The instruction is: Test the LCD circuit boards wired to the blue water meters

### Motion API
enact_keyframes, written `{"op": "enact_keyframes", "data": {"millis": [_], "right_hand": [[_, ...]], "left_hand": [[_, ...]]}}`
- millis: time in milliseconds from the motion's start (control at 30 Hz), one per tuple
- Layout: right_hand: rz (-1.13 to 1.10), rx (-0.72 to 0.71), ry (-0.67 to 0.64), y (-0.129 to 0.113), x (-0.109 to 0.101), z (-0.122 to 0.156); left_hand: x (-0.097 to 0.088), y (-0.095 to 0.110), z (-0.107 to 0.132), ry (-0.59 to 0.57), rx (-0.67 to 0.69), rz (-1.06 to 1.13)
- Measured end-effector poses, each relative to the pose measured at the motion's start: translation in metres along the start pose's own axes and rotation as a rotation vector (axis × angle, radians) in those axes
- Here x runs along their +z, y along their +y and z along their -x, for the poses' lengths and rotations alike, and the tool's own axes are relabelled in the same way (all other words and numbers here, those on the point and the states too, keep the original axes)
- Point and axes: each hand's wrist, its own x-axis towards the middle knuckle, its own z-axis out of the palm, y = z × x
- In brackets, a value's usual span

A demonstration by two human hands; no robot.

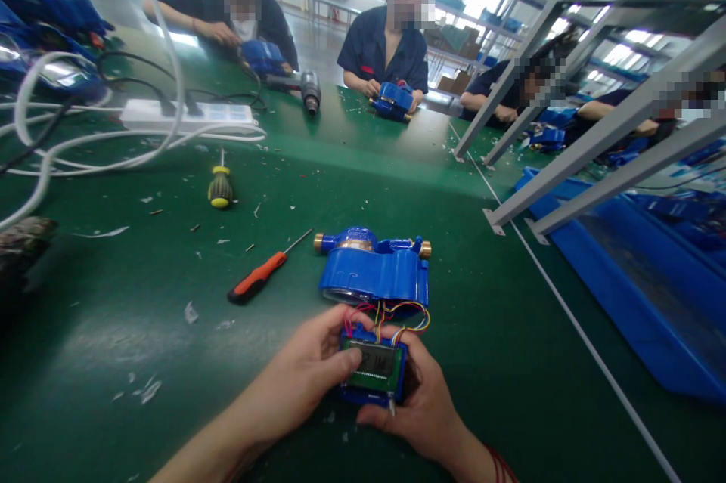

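Between my two hands sits a small circuit board with an LCD display in a blue frame. My left hand grips its left side, the thumb lying on the screen. My right hand wraps round its right side and lower edge. Red, yellow and other thin wires run from its top to a blue water meter with brass threaded ends, lying just beyond my fingers. Left of the meter lies an orange and black screwdriver. A yellow and dark screwdriver is farther back.
A white power strip with looping cables lies at back left, near a heat gun. Grey metal legs and a blue bin stand at right. Co-workers handle blue meters across the green table. Plastic scraps are scattered about.
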Motion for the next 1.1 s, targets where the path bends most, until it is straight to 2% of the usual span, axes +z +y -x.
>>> {"op": "enact_keyframes", "data": {"millis": [167,367,467,667,767,900,1100], "right_hand": [[-0.243,0.03,-0.014,-0.003,0.002,-0.002],[-0.448,0.084,-0.01,-0.01,0.005,-0.003],[-0.503,0.087,0.025,-0.012,0.004,-0.003],[-0.44,0.086,0.03,-0.009,0.002,-0.003],[-0.265,0.019,0.046,-0.002,0.006,-0.001],[-0.044,-0.052,0.11,0.006,0.012,0.002],[-0.099,-0.024,0.068,0.004,0.01,0.002]], "left_hand": [[0.003,0.001,-0.002,0.075,-0.117,0.006],[0.003,-0.002,-0.003,0.053,-0.152,0.18],[0.002,-0.001,-0.003,0.084,-0.174,0.24],[0.0,-0.002,-0.006,0.128,-0.174,0.17],[0.005,-0.008,-0.009,0.134,-0.111,0.0],[0.013,-0.012,-0.011,0.198,-0.032,-0.186],[0.011,-0.012,-0.009,0.16,-0.041,-0.057]]}}
